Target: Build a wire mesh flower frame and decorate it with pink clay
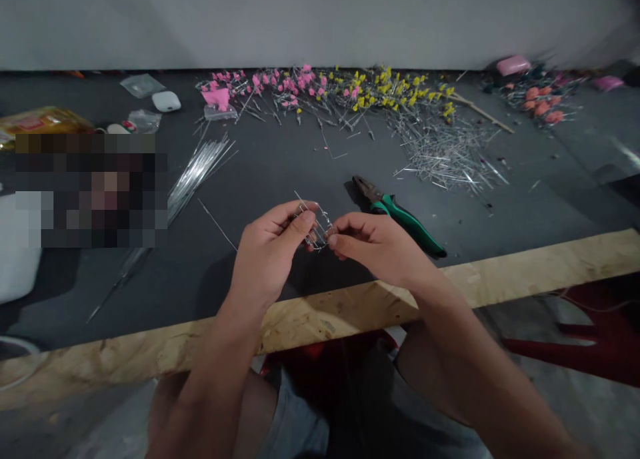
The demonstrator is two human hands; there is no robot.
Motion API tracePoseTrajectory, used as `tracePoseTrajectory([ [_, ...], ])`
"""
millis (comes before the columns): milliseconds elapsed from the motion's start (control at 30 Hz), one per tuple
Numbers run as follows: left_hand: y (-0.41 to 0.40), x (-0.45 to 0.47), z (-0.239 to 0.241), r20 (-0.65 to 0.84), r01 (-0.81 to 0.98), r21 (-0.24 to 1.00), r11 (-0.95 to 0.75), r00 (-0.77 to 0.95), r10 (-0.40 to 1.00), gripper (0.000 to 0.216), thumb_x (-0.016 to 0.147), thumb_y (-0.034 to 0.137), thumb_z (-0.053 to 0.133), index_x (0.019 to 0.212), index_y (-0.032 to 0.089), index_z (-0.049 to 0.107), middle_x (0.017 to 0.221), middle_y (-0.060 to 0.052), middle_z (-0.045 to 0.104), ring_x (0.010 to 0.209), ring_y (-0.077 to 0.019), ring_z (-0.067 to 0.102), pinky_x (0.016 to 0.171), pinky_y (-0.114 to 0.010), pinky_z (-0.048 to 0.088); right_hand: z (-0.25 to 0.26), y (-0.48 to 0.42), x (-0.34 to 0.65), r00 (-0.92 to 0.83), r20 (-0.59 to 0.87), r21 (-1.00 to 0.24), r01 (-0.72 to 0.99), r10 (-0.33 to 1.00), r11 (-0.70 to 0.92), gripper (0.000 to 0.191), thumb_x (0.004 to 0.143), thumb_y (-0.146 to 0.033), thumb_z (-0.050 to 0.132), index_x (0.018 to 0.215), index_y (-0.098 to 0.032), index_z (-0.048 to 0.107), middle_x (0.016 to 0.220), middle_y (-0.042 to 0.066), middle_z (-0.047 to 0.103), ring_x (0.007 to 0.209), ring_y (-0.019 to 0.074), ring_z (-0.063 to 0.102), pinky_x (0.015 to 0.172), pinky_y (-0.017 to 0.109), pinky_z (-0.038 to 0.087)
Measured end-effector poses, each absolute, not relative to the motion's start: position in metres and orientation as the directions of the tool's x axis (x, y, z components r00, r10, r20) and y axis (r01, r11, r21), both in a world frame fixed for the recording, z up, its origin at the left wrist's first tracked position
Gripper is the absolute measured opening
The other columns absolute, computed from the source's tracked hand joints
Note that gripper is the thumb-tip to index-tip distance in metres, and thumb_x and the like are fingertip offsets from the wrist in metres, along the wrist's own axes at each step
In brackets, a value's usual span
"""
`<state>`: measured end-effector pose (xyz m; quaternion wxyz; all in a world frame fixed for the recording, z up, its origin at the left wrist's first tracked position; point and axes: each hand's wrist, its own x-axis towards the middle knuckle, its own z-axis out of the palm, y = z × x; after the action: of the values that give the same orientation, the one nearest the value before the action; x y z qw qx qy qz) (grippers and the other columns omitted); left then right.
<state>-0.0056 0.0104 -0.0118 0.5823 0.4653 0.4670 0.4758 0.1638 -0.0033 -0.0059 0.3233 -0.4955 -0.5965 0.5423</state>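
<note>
Both hands meet just above the near edge of the dark table (280,166). My left hand (273,249) pinches one side of a small bent piece of thin silver wire (316,227). My right hand (373,242) pinches the other side, fingers curled closed. The wire piece is twisted and partly hidden between my fingertips. Green-handled pliers (400,216) lie on the table just beyond my right hand.
A bundle of straight wires (197,172) lies to the left, a loose pile of cut wires (445,152) at the back right. Pink bead stems (280,86) and yellow bead stems (390,89) line the far edge. A wooden strip (525,272) borders the table front.
</note>
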Motion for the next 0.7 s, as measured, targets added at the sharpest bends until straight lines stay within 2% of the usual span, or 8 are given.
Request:
tracePoseTrajectory([
  [133, 0.010, -0.003, -0.014, -0.072, -0.078, 0.994, 0.076, 0.052, 0.996, 0.017, 0.080, 0.029, 0.068, 0.093, 0.020, 0.071, 0.069, 0.000, 0.062, 0.060, -0.0100, 0.055, 0.059, -0.023, 0.047, -0.006, -0.006, 0.160, -0.264, -0.150, -0.965, 0.250, 0.953, -0.082, 0.015, 0.087, -0.031, 0.054, 0.086, -0.018, 0.062, 0.072, -0.001, 0.057, 0.067, 0.0113, 0.052, 0.065, 0.026, 0.041],
  [333, 0.010, -0.002, -0.015, -0.038, -0.115, 0.993, 0.040, 0.020, 0.999, 0.015, 0.080, 0.029, 0.067, 0.092, 0.020, 0.071, 0.067, 0.001, 0.061, 0.060, -0.0091, 0.054, 0.059, -0.022, 0.047, -0.007, -0.008, 0.152, -0.199, -0.125, -0.977, 0.196, 0.972, -0.086, 0.015, 0.088, -0.029, 0.051, 0.087, -0.017, 0.061, 0.073, -0.001, 0.057, 0.068, 0.0110, 0.052, 0.068, 0.026, 0.042],
  [533, 0.011, -0.003, -0.014, -0.054, -0.085, 0.995, 0.059, 0.053, 0.997, 0.018, 0.080, 0.030, 0.068, 0.094, 0.020, 0.072, 0.068, 0.001, 0.062, 0.059, -0.0095, 0.055, 0.058, -0.022, 0.047, -0.003, -0.008, 0.156, -0.205, -0.152, -0.958, 0.270, 0.967, -0.093, 0.015, 0.088, -0.030, 0.051, 0.087, -0.018, 0.061, 0.072, -0.001, 0.055, 0.066, 0.0108, 0.049, 0.064, 0.026, 0.039],
  [700, 0.010, 0.000, -0.014, -0.048, -0.100, 0.994, 0.053, 0.053, 0.997, 0.017, 0.081, 0.030, 0.066, 0.095, 0.022, 0.072, 0.070, 0.001, 0.061, 0.061, -0.0102, 0.055, 0.059, -0.023, 0.047, 0.000, -0.009, 0.157, -0.171, -0.117, -0.946, 0.319, 0.978, -0.057, 0.016, 0.089, -0.031, 0.051, 0.088, -0.019, 0.060, 0.072, -0.001, 0.057, 0.066, 0.0114, 0.050, 0.063, 0.026, 0.039],
])
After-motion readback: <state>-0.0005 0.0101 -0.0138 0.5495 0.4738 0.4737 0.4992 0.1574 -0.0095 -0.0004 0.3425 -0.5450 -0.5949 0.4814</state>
